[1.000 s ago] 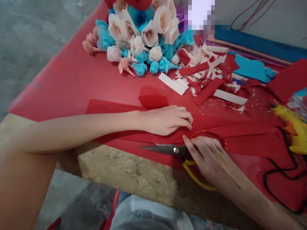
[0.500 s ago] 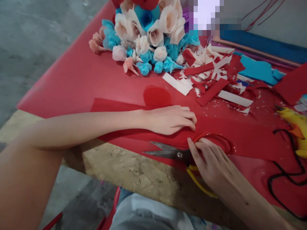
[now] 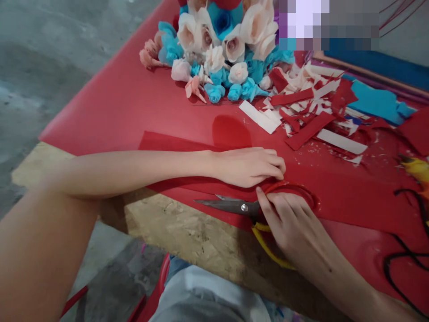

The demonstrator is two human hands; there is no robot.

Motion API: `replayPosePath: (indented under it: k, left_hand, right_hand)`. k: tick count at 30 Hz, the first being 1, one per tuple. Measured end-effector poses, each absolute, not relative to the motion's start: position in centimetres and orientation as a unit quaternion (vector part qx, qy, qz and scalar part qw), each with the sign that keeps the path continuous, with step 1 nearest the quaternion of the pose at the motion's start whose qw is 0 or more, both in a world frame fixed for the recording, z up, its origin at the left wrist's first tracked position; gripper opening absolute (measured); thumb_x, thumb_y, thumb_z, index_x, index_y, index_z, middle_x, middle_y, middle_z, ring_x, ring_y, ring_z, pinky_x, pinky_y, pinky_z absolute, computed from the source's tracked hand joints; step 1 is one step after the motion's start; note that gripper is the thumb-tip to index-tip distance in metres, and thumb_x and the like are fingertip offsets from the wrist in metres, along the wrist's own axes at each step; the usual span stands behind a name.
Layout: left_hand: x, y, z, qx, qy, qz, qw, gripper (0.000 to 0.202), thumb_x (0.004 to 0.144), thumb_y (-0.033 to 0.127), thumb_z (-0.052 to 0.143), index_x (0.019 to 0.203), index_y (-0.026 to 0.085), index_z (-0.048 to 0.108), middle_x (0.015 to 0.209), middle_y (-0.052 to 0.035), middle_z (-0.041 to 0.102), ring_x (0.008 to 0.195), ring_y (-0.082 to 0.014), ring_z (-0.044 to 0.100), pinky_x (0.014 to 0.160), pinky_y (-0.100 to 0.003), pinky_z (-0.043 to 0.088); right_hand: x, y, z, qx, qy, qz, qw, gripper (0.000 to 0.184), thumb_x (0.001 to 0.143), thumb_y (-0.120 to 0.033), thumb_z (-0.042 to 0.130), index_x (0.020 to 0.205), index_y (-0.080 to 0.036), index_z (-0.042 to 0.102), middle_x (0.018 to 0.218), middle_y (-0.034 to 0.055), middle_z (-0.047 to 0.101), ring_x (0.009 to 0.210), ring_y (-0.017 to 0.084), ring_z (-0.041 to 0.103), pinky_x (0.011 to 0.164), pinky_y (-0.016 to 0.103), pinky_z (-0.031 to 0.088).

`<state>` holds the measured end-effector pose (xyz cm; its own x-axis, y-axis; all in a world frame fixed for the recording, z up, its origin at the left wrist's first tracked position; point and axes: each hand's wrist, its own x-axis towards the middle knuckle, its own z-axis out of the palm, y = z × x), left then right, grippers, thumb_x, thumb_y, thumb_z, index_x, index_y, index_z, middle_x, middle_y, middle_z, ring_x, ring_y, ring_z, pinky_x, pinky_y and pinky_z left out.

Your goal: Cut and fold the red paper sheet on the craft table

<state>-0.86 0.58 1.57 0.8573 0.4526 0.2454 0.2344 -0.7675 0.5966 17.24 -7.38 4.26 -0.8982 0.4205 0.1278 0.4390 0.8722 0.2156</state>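
Observation:
A long strip of red crepe paper point(image 3: 362, 194) lies along the table edge. My left hand point(image 3: 246, 166) rests on it with fingers curled down, pressing it flat. The forearm covers part of the strip. My right hand point(image 3: 295, 223) is wrapped round the handles of a pair of scissors point(image 3: 228, 205), one red loop and one yellow. Their dark blades point left along the near edge of the strip and lie nearly together. Part of one blade is hidden. A rounded red paper piece point(image 3: 231, 130) lies just beyond my left wrist.
Paper flowers point(image 3: 214, 58) in white, blue and pink crowd the far side. Paper scraps point(image 3: 311, 103) are heaped to their right, near blue paper point(image 3: 378, 103). A black cord point(image 3: 389, 264) curls at the right. Bare board point(image 3: 187, 232) shows along the near edge.
The scissor blades have come closer together, and my right hand has moved left with them along the strip. My left hand stays on the paper. The view has shifted left.

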Motion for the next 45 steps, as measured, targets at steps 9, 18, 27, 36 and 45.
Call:
replayPosePath:
  k: [9, 18, 27, 36, 45]
  left_hand:
    - [-1.0, 0.5, 1.8, 0.885, 0.227, 0.202, 0.354, 0.039, 0.087, 0.005, 0.03, 0.125, 0.005, 0.038, 0.108, -0.0103, 0.061, 0.098, -0.0168, 0.052, 0.091, -0.028, 0.041]
    - [-1.1, 0.4, 1.8, 0.875, 0.231, 0.207, 0.373, 0.038, 0.089, 0.007, 0.031, 0.126, 0.005, 0.038, 0.107, -0.0088, 0.061, 0.1, -0.0151, 0.052, 0.093, -0.027, 0.04]
    - [-2.5, -0.1, 5.2, 0.886, 0.188, 0.216, 0.365, 0.03, 0.094, 0.019, 0.031, 0.091, 0.012, 0.06, 0.09, -0.0068, 0.066, 0.085, -0.0137, 0.059, 0.082, -0.023, 0.044]
    - [-5.6, -2.2, 3.0, 0.928, 0.198, 0.13, 0.287, 0.023, 0.087, 0.015, 0.039, 0.096, 0.017, 0.06, 0.094, -0.0081, 0.066, 0.086, -0.0182, 0.059, 0.078, -0.028, 0.043]
    - [-5.7, -2.0, 2.4, 0.921, 0.197, 0.148, 0.302, 0.026, 0.086, 0.011, 0.038, 0.096, 0.017, 0.061, 0.09, -0.0079, 0.064, 0.083, -0.0168, 0.057, 0.08, -0.026, 0.042]
  right_hand:
    - [17.6, -7.3, 4.1, -0.212, -0.971, -0.102, 0.042, 0.035, 0.08, 0.001, 0.035, 0.111, 0.005, 0.05, 0.08, 0.0125, 0.054, 0.077, 0.024, 0.05, 0.071, 0.037, 0.046]
    - [17.5, -7.1, 4.2, -0.184, -0.974, -0.122, 0.051, 0.033, 0.081, 0.001, 0.031, 0.104, 0.002, 0.055, 0.076, 0.0114, 0.054, 0.077, 0.022, 0.049, 0.072, 0.036, 0.043]
    - [19.0, -7.3, 3.9, -0.194, -0.976, -0.092, 0.027, 0.037, 0.076, 0.002, 0.034, 0.11, 0.002, 0.049, 0.079, 0.0109, 0.053, 0.078, 0.024, 0.049, 0.071, 0.035, 0.046]
    - [23.2, -8.2, 3.0, -0.207, -0.969, -0.134, 0.016, 0.034, 0.083, -0.01, 0.036, 0.113, 0.0, 0.048, 0.081, 0.0114, 0.054, 0.078, 0.022, 0.051, 0.069, 0.033, 0.046]
    - [23.3, -8.3, 3.3, -0.203, -0.962, -0.182, 0.003, 0.042, 0.079, -0.003, 0.041, 0.12, 0.007, 0.043, 0.092, 0.0168, 0.055, 0.091, 0.027, 0.051, 0.076, 0.038, 0.045]
